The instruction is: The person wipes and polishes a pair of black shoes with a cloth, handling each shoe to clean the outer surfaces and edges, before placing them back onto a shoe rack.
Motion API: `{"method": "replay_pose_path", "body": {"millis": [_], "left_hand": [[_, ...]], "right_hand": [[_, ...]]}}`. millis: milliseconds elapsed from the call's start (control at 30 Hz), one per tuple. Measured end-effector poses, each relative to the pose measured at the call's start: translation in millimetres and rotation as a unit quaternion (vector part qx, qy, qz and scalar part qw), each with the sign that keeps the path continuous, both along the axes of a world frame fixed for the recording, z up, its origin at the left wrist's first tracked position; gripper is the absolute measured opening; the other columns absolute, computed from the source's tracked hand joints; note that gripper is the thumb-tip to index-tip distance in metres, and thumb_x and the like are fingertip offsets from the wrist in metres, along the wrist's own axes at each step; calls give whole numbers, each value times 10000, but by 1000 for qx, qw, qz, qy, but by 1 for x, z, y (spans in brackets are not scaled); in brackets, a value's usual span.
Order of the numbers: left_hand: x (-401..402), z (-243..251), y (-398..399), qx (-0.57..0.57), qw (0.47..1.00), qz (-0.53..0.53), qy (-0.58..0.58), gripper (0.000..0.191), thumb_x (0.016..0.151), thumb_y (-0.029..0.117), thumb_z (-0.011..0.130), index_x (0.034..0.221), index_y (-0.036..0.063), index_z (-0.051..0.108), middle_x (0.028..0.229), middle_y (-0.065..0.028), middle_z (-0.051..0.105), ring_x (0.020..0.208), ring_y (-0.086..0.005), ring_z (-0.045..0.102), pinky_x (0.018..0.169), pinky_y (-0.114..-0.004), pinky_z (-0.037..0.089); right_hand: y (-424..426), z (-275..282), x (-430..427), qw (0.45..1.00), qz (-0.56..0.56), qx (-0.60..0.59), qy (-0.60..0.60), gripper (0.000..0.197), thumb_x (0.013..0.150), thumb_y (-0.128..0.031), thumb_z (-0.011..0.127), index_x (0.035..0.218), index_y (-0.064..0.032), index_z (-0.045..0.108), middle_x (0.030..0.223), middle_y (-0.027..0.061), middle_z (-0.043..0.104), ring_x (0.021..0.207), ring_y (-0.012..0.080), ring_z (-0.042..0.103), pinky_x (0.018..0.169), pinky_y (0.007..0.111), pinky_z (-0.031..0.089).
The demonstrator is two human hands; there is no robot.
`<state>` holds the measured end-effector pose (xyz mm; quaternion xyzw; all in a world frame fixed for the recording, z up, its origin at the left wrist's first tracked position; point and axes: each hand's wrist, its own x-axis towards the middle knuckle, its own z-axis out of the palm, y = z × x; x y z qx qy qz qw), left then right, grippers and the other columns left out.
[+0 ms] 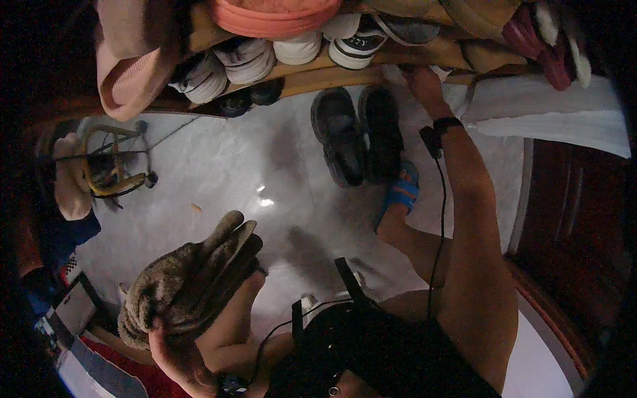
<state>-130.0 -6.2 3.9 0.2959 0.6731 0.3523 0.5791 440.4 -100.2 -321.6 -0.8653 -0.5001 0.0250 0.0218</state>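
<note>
A bunched, brownish-grey cloth [184, 283] hangs over the floor at the lower left. Gripping its lower end is my left hand [166, 343], with the thumb pressed on the folds. My right hand [423, 82] reaches forward to the lower board of a wooden shoe rack [318, 82]. Its fingers are partly lost in blur and shadow, next to something whitish [442, 73], and I cannot tell whether they hold anything. A pair of black clog-like shoes [356, 134] stands on the floor, left of my right forearm.
Several white sneakers [249, 64] and a black-and-white sneaker [356, 47] line the rack, below an orange basin [276, 17]. A pink slipper [132, 84] juts out at left. A yellow-framed metal stand [109, 161] is further left. My foot wears a blue sandal [405, 191]. A dark wooden door [572, 214] is at right.
</note>
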Motion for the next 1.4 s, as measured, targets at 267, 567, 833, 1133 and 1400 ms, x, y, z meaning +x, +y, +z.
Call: {"method": "replay_pose_path", "body": {"millis": [267,567,833,1133,1400], "left_hand": [[13,1,-5,-12,1000,-3,16,503,833,279,545,1252,20,448,1215,-129,519,1119,-270,498,960,-445,385],[-7,2,-10,-17,993,120,-6,483,892,309,445,1256,-8,455,1240,-173,496,1127,-297,490,946,-441,409],[-49,-19,-2,103,982,-40,153,474,905,307,414,1269,6,449,1267,-170,478,1150,-286,472,977,-412,373],[-25,-13,-4,-6,999,49,-4,463,909,302,420,1262,4,453,1271,-139,486,1156,-264,467,994,-397,349],[-19,-10,-14,25,1000,10,1,515,855,288,542,1261,-11,438,1234,-129,506,1148,-249,471,975,-410,363]], "right_hand": [[-11,-8,8,997,-68,38,27,383,819,-239,580,1115,-16,481,1039,219,565,915,374,567,741,445,481],[-86,37,-32,993,8,-49,103,328,801,-144,612,1097,-51,505,1110,159,554,944,360,559,778,414,471],[-147,31,-41,989,60,-66,119,310,800,-170,617,1074,-48,537,1159,143,537,999,350,544,828,389,463],[-143,23,-31,990,63,-86,89,312,791,-160,621,1077,-55,554,1176,127,536,979,342,559,815,381,475],[-119,44,-11,986,112,-61,111,321,783,-136,631,1084,-56,549,1164,126,539,951,346,572,787,406,486]]}}
